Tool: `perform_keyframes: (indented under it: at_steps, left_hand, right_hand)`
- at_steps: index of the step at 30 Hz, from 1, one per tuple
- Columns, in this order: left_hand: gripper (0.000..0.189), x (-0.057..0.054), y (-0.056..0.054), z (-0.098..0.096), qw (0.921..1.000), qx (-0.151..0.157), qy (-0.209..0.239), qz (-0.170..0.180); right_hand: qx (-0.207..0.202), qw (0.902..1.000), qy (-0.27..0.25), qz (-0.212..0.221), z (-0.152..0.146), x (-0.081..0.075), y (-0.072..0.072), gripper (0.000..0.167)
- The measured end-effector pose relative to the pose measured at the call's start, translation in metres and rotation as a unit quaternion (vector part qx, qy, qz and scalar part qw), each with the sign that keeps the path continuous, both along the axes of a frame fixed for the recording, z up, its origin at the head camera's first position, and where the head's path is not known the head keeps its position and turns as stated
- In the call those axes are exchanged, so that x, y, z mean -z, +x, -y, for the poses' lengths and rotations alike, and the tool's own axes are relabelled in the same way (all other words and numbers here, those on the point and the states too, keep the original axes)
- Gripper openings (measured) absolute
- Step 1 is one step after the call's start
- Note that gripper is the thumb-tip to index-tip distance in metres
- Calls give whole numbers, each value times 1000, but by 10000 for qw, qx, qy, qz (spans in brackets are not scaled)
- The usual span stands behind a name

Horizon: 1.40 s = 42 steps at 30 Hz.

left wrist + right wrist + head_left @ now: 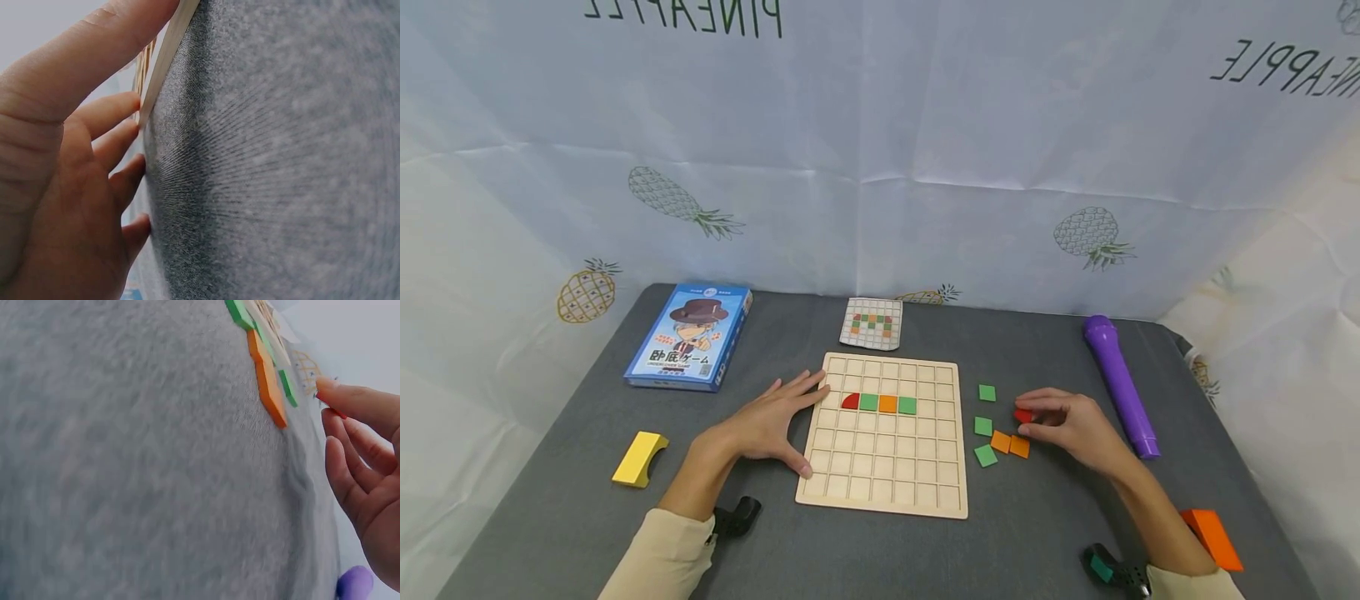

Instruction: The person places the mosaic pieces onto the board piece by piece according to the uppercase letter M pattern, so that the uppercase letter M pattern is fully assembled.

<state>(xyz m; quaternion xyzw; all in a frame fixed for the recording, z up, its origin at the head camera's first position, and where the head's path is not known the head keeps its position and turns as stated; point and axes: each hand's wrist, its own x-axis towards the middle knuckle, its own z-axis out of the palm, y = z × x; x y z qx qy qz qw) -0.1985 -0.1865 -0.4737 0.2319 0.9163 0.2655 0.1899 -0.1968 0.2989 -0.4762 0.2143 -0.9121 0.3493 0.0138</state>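
A wooden grid board lies on the dark table, with a row of a red quarter-round tile, a green tile, an orange tile and another green tile in its upper part. My left hand spreads its fingers along the board's left edge, thumb and fingertips touching it. Right of the board, my right hand pinches a small red tile between thumb and fingers; they cover most of it. Beside that hand lie loose green tiles and two orange tiles.
Behind the board lies a printed pattern card. At left are a blue game box and a yellow arched block. A purple microphone and an orange block lie at right. A pineapple-print cloth hangs behind.
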Motion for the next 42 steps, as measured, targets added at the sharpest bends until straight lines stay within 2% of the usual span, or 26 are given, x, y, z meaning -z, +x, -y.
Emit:
perform_keyframes:
  at_steps: [11, 21, 42]
  left_hand:
    - [125, 0, 1, 0, 9999, 85, 120, -31]
    - [125, 2, 0, 1, 9997, 142, 196, -95]
    - [124, 2, 1, 1, 9998, 103, 189, -43]
  right_hand:
    - [-457, 9986, -201, 180, 22, 2, -6, 32]
    - [-616, 9946, -500, 672, 43, 2, -11, 33]
    - [-875, 9939, -344, 570, 91, 4, -26, 33]
